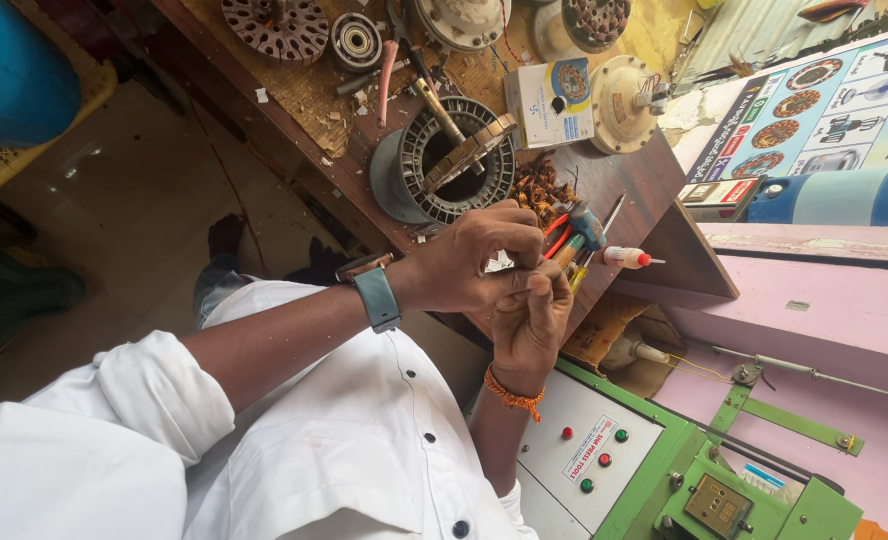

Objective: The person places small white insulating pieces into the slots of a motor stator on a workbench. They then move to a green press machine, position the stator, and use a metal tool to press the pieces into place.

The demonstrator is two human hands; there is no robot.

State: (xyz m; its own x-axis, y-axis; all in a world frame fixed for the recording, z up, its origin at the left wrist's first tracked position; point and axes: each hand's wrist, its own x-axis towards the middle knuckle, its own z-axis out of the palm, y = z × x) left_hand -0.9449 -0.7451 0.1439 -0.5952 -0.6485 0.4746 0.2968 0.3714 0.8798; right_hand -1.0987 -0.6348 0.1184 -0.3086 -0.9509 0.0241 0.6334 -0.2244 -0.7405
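Observation:
My left hand (469,260), with a watch on its wrist, and my right hand (529,320), with an orange thread band, meet over the edge of the wooden bench (644,180). Their fingertips pinch a small pale piece (500,264) between them; what it is I cannot tell. Just beyond the fingers lie a blue-headed hammer (584,225), red-handled pliers (556,232) and a small white bottle with a red tip (626,258). A grey motor stator (444,165) with a wooden-handled tool resting in it stands just beyond my left hand.
Copper wire scraps (542,190), a white box (549,100), a cream motor cover (619,105) and more stators (276,28) crowd the bench. A green and white machine with buttons (604,460) stands below my right wrist. A blue drum (14,70) is at far left.

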